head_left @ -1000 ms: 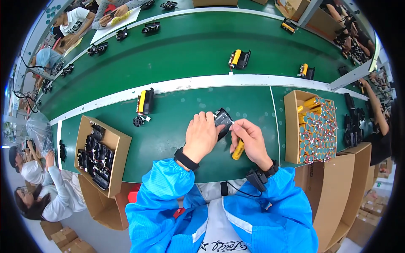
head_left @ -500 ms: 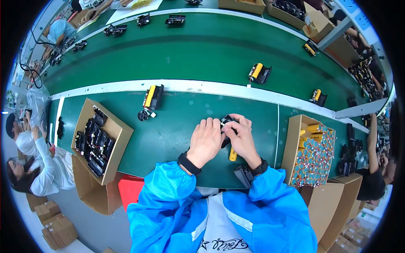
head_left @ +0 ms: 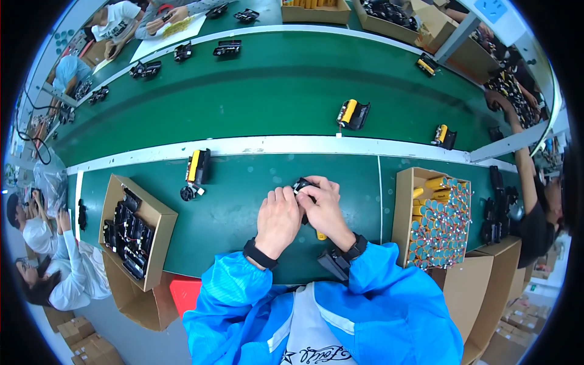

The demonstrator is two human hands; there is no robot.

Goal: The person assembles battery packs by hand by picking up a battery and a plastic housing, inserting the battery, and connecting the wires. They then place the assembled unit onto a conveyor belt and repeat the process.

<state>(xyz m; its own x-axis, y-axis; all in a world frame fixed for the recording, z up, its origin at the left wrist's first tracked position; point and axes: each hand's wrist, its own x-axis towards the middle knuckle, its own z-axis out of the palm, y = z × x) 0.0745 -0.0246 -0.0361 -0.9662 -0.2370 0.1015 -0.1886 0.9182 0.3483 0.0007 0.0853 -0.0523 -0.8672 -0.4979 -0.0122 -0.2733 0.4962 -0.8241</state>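
Close together over the green bench, both my hands are closed on a small black plastic part (head_left: 300, 185) with a pale bit on it. My left hand (head_left: 278, 220) presses against its left side, fingers bent. From the right, my right hand (head_left: 324, 210) pinches it with thumb and fingers. Much of the part is hidden by the fingers. Beneath my right hand shows the end of a yellow cylindrical battery (head_left: 321, 235). An empty black plastic housing (head_left: 334, 264) lies near my right wrist, at the bench's front edge.
Left stands a cardboard box (head_left: 164, 228) of black housings; right, another box (head_left: 403, 213) of yellow batteries with wires. A housing with a battery (head_left: 196, 167) lies ahead left. Beyond a white rail (head_left: 267, 146), more assemblies lie on a green belt (head_left: 255, 91). Other people sit around.
The whole view has shifted, so the bench things appear farther left and mostly lower. My hands stay together on the black part, with only slight finger movement.
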